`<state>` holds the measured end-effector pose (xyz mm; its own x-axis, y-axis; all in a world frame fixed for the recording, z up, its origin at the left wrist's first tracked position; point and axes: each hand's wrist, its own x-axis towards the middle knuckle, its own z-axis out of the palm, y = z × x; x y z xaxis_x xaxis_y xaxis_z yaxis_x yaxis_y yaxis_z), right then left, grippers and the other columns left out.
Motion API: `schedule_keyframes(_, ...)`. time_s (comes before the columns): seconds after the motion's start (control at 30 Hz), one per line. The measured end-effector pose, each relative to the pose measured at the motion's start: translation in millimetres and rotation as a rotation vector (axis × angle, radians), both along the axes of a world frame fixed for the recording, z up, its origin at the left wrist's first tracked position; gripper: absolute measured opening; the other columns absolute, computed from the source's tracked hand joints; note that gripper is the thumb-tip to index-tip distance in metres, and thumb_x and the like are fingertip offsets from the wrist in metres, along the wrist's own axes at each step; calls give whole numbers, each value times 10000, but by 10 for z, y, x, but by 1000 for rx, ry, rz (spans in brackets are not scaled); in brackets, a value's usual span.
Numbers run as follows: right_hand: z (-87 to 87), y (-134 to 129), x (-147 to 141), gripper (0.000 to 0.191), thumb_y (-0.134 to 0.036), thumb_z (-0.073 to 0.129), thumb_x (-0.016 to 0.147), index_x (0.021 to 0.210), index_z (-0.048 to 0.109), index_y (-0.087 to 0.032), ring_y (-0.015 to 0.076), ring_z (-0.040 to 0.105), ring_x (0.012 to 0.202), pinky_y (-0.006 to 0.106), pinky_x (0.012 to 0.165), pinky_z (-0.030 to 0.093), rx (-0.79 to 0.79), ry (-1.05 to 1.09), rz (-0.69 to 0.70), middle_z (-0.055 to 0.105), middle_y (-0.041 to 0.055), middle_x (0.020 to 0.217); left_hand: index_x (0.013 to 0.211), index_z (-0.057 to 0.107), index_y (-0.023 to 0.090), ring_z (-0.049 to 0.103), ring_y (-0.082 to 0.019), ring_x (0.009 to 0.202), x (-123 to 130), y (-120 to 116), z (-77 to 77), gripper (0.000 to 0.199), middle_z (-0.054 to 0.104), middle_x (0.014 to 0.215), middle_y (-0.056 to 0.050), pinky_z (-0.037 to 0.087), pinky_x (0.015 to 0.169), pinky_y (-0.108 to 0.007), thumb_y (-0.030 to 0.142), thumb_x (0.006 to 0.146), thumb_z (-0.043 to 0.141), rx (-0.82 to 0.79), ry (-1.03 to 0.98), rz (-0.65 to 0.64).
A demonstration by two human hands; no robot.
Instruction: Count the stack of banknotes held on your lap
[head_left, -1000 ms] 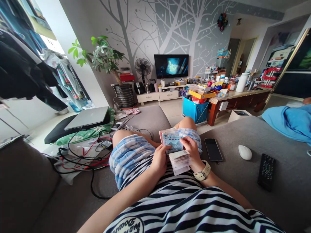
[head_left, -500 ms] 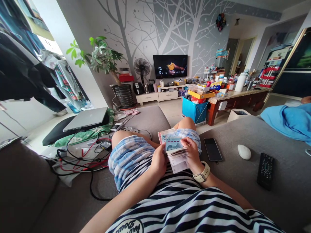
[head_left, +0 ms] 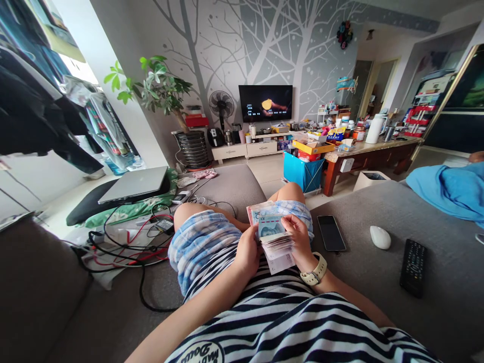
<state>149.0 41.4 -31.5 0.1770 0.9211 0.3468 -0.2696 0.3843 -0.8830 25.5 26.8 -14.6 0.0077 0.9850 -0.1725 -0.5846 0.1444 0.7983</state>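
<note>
A stack of banknotes (head_left: pixel 270 231) is held between both hands over my lap. The top note is blue, with reddish notes showing at the far left edge. My left hand (head_left: pixel 248 249) is closed on the stack's left side, its fingers mostly hidden beneath. On the right side, my right hand (head_left: pixel 298 239) pinches the notes near the upper right corner. The near ends of several notes bend down and fan out toward me. A cream watch (head_left: pixel 314 269) sits on my right wrist.
On the grey sofa to my right lie a phone (head_left: pixel 331 233), a white mouse (head_left: pixel 380 237) and a black remote control (head_left: pixel 413 267). Tangled cables (head_left: pixel 128 247) and a laptop (head_left: pixel 134 185) are at left. Ahead stand a blue bin (head_left: pixel 303 171) and a crowded table (head_left: pixel 372 147).
More note ends have folded down toward me and fanned out below the blue note. Both hands stay in nearly the same place. The television picture has changed.
</note>
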Motion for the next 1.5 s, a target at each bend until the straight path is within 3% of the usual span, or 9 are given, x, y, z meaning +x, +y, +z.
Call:
schedule_keyframes(0.37, 19, -36, 20, 369, -470, 593, 825, 597, 481, -203, 120, 347, 511, 282, 510, 302, 50, -33, -16, 402, -39, 524, 935, 694, 119, 679, -222, 720, -3, 3, -30, 293, 732, 815, -80, 529, 617, -301, 283, 702, 627, 16, 13, -28)
schedule_keyframes(0.53, 27, -46, 22, 395, -526, 478, 873, 629, 552, -224, 136, 385, 439, 300, 485, 323, 47, -28, 26, 454, -24, 456, 905, 678, 129, 625, -181, 585, -9, 22, -49, 270, 705, 735, -50, 492, 537, -286, 302, 701, 642, 21, 4, -27)
schedule_keyframes(0.77, -8, 63, 9, 270, -437, 674, 728, 686, 504, -231, 139, 415, 498, 286, 510, 339, -24, 2, -58, 480, -47, 544, 837, 676, 123, 577, -140, 536, 0, -34, 40, 235, 678, 691, -25, 434, 495, -242, 254, 642, 687, 45, 37, 3)
schedule_keyframes(1.07, 1, 40, 43, 337, -426, 621, 778, 572, 452, -220, 118, 309, 493, 277, 493, 259, -35, -73, -23, 351, -54, 513, 798, 658, 128, 550, -119, 512, -1, -36, 34, 202, 646, 632, -6, 427, 486, -223, 198, 611, 689, 25, 65, 0)
schedule_keyframes(1.27, 35, 4, 28, 370, -428, 608, 801, 573, 413, -210, 108, 289, 509, 289, 508, 245, -13, -53, -26, 332, -58, 515, 846, 676, 113, 588, -150, 529, 6, -4, 35, 251, 676, 659, -33, 452, 488, -249, 292, 671, 663, 6, 30, 9)
schedule_keyframes(1.5, 75, -40, 25, 342, -416, 591, 826, 593, 449, -210, 111, 288, 506, 292, 501, 261, 18, -39, -13, 329, -54, 527, 907, 687, 109, 669, -198, 641, 21, 1, 44, 265, 725, 769, -68, 507, 555, -272, 261, 701, 618, -3, 10, 22)
